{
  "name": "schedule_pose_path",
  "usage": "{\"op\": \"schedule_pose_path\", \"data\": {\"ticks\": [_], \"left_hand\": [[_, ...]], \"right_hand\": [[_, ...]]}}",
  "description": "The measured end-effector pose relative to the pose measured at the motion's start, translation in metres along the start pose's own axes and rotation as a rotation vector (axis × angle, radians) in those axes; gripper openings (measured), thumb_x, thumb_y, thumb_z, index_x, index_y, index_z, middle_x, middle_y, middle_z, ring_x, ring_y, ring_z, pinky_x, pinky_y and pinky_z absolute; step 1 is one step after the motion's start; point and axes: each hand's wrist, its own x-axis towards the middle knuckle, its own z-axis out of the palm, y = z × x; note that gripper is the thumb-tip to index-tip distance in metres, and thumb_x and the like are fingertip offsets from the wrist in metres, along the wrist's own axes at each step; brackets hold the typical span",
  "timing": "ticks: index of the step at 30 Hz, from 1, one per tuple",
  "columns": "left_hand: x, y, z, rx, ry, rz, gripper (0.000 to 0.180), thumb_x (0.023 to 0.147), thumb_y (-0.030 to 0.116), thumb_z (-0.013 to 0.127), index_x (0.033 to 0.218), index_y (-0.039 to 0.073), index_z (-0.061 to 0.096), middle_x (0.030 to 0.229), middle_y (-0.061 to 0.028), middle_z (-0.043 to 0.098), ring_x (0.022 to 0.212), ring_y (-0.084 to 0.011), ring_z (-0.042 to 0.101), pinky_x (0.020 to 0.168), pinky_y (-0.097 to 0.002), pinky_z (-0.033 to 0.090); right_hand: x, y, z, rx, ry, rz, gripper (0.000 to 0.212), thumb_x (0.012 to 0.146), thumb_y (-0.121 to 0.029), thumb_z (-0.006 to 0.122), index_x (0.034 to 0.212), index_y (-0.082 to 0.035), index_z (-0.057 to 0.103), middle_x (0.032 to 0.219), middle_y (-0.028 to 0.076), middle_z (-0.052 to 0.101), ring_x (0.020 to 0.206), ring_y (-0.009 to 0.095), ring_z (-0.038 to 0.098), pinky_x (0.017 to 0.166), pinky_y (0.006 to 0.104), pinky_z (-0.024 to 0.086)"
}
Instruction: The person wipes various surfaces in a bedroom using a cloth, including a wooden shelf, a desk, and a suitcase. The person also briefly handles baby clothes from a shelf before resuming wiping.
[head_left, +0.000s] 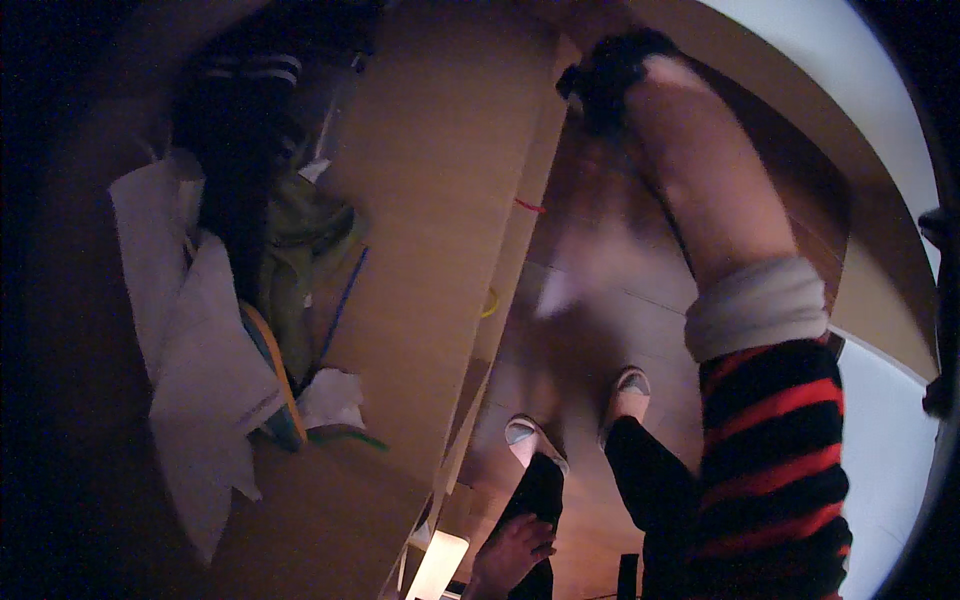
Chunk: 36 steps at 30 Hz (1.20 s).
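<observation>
A dark, blurred thing (610,75), its kind unclear, sits at the top of the view at the end of the raised right arm, beside a cardboard box (450,200).

It is dim and reddish-brown. The corners go black. Bright light shows only at the right rim. The middle is blurry, and straight edges bend near the sides.

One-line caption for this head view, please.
Right arm in red-and-black striped sleeve reaches up along tall cardboard box; left hand hangs low beside crumpled white paper.
</observation>
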Motion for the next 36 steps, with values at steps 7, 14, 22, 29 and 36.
{"op": "schedule_pose_path", "data": {"ticks": [7,14,22,29,36], "left_hand": [[0.006,0.000,0.002,-0.089,-0.104,-0.031,0.048,0.098,0.030,0.039,0.137,0.004,0.037,0.133,-0.0221,0.046,0.122,-0.0419,0.045,0.105,-0.0567,0.033],[0.003,-0.018,-0.005,0.067,-0.177,-0.082,0.057,0.096,0.037,0.044,0.142,0.005,0.032,0.137,-0.0202,0.043,0.125,-0.0346,0.043,0.107,-0.0504,0.032],[-0.032,-0.021,-0.005,0.232,0.028,-0.137,0.058,0.094,0.039,0.047,0.141,0.006,0.034,0.138,-0.0171,0.043,0.125,-0.0310,0.044,0.108,-0.0471,0.032],[-0.072,-0.016,-0.023,0.234,0.016,-0.234,0.063,0.091,0.040,0.055,0.141,0.007,0.034,0.136,-0.0163,0.045,0.124,-0.0305,0.045,0.108,-0.0485,0.032],[-0.085,-0.003,-0.045,0.140,0.112,-0.399,0.068,0.091,0.045,0.052,0.144,0.011,0.029,0.143,-0.0160,0.037,0.127,-0.0311,0.041,0.106,-0.0488,0.034]], "right_hand": [[0.039,0.029,0.012,-0.019,-0.064,0.088,0.046,0.082,-0.030,0.054,0.123,-0.008,0.057,0.128,0.018,0.050,0.122,0.039,0.042,0.101,0.0489,0.034],[0.026,-0.009,0.004,0.035,-0.074,0.024,0.048,0.082,-0.035,0.054,0.124,-0.011,0.057,0.131,0.015,0.049,0.125,0.037,0.040,0.104,0.0488,0.033],[-0.036,-0.115,-0.035,0.108,-0.182,-0.088,0.051,0.083,-0.041,0.055,0.125,-0.013,0.058,0.133,0.013,0.049,0.128,0.036,0.039,0.106,0.0486,0.032],[-0.111,-0.191,-0.043,0.125,-0.222,-0.176,0.054,0.081,-0.043,0.059,0.128,-0.016,0.056,0.140,0.010,0.043,0.135,0.034,0.029,0.112,0.0489,0.021],[-0.172,-0.230,-0.038,0.312,-0.113,-0.152,0.042,0.077,-0.032,0.063,0.114,-0.012,0.065,0.131,0.007,0.051,0.132,0.030,0.035,0.112,0.0470,0.021]]}}
